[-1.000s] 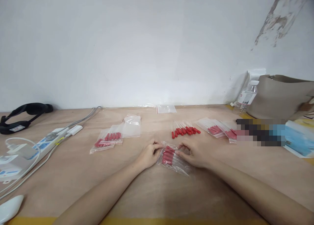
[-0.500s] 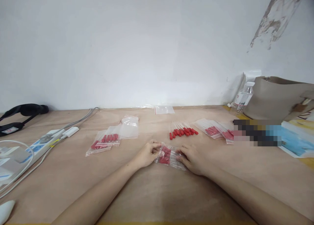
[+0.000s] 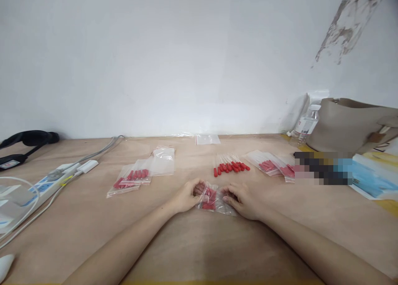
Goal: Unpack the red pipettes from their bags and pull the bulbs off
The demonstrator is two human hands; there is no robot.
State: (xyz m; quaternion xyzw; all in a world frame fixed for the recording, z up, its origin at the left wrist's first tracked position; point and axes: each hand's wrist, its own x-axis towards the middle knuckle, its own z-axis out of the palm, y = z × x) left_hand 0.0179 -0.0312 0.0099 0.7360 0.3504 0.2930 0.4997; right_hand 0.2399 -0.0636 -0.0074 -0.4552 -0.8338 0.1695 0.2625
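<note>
step: sealing clear bag [image 3: 214, 200] of red-tipped sticks, mid-worktop [image 3: 192, 252] | left hand [image 3: 185, 196], right hand [image 3: 244, 198]: fingers pinched its ends | next, judged: press along the zip

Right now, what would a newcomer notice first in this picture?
Two bare arms meet at the table's middle, where the left hand and right hand pinch a clear bag of red-tipped sticks. Loose sticks lie just behind, and filled bags lie to the left.
</note>
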